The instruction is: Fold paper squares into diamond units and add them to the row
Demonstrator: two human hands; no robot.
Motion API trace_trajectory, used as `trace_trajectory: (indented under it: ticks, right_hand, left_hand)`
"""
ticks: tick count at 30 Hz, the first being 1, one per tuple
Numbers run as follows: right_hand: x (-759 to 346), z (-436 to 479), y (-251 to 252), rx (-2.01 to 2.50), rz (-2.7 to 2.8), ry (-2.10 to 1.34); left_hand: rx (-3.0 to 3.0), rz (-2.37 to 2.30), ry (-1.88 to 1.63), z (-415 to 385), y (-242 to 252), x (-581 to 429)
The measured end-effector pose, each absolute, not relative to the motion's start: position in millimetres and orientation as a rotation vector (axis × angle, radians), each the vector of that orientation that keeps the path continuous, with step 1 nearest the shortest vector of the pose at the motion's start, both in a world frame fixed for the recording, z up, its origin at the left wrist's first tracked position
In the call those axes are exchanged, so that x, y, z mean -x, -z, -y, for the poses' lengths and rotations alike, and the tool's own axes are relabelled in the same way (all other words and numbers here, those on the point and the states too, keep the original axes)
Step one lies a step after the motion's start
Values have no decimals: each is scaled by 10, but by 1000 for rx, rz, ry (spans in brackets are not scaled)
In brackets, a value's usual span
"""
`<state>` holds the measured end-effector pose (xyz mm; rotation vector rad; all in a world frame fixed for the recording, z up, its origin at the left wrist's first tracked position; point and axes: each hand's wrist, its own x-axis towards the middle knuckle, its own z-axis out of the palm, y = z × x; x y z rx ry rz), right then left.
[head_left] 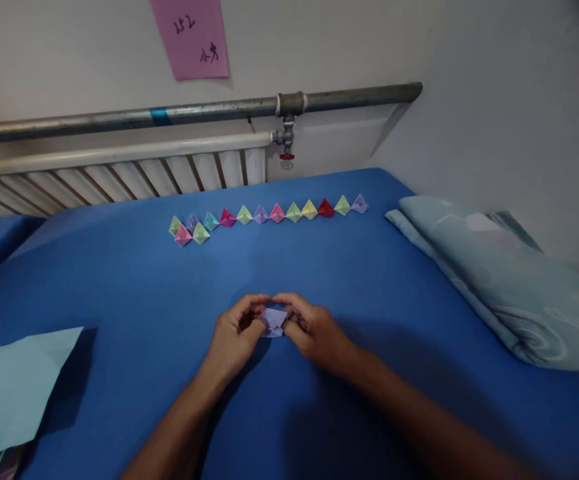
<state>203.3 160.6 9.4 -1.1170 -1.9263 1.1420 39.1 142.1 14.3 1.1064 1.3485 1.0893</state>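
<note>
- Dim overall, light soft; wall (499,120) reads grey.
- Light seems to come from the left: pale sheet (19,387) and right forearm (399,393) throw soft-edged shadows rightward over the blue surface (159,287).
- Deepest shadow low, right of centre.
- Faint sheen along metal pipe (219,108).
- Wide-angle stretch towards the edges; top right corner nearly black.
- Purple paper (275,319) slightly soft, creases hard to read; folded blanket (494,273) pattern smeary.

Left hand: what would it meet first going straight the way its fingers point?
The left hand would likely meet the right hand first, just past the purple paper both hold; exact depth is unclear.
</note>
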Motion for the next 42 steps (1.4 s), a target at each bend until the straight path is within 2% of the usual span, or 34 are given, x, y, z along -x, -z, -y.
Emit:
trace_trajectory:
  ticks: [14, 23, 31, 42]
  right_hand:
    - [-1984, -1593, -79, 1167, 1662, -1315]
    - [-1962, -1594, -95, 1243, 1927, -898]
    - [-1950, -1609, -68, 1162, 2050, -718]
    - [-1926, -1573, -54, 1130, 2149, -636]
  left_hand:
    - [-1220, -1409, -1076, -1395, -80, -414]
    - [-1224, -1441, -1072, -1360, -111, -468]
    - [-1341, -1479, -1080, -1333, -46, -504]
    - [-1678, -1613, -1063, -1308, -140, -498]
